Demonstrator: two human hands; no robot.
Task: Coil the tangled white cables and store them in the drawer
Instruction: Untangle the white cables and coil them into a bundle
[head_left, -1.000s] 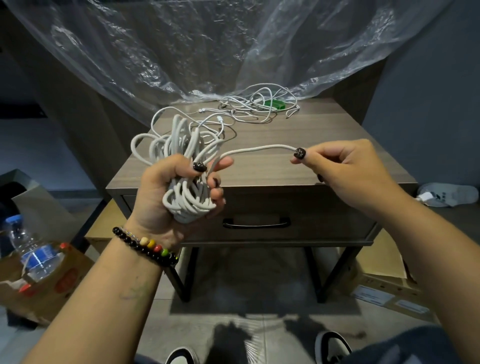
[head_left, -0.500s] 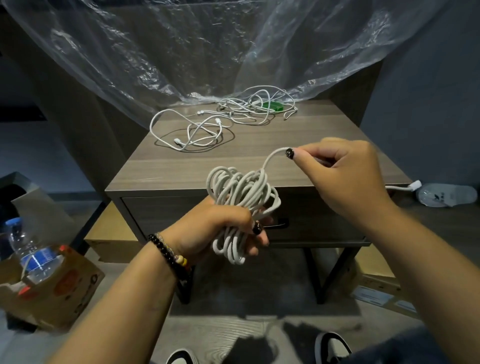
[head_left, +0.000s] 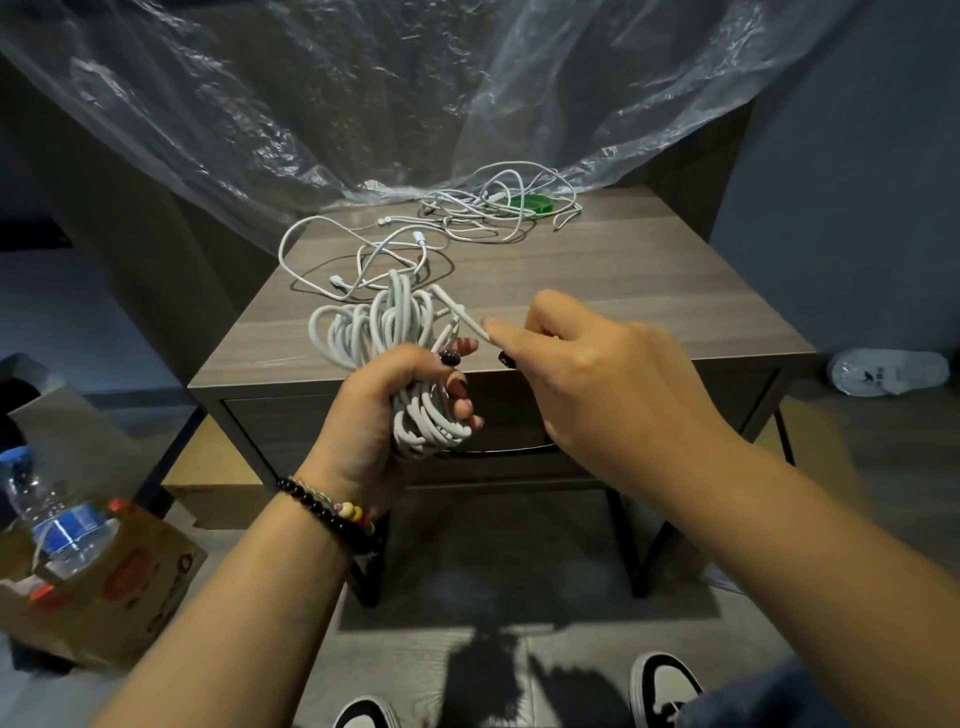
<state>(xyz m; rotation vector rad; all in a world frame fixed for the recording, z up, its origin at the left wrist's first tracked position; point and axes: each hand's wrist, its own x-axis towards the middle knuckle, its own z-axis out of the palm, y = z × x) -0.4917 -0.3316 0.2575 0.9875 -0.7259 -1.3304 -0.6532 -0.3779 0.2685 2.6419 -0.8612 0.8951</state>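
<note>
Coil (head_left: 395, 364) of white cable, bunched loops, held up in front of the drawer (head_left: 498, 426), just above the tabletop (head_left: 623, 291) edge. Left hand (head_left: 384, 415) fist-wrapped round the coil's middle, grip closed tight on it. Right hand (head_left: 587, 374) has the free tail (head_left: 460, 314) pinched between thumb and forefinger, other fingers curled in, tail short and near the coil. Step in hand: finishing the first coil, likely wrapping or tucking the tail. Next move calls for securing the end so loops don't spring, then freeing a hand to pull the drawer, which looks shut. Two more loose cables on the tabletop: one tangle (head_left: 363, 260) just behind the coil, another (head_left: 498, 208) further back by a green thing (head_left: 537, 202), under plastic sheet (head_left: 363, 104). Both uncoiled.
</note>
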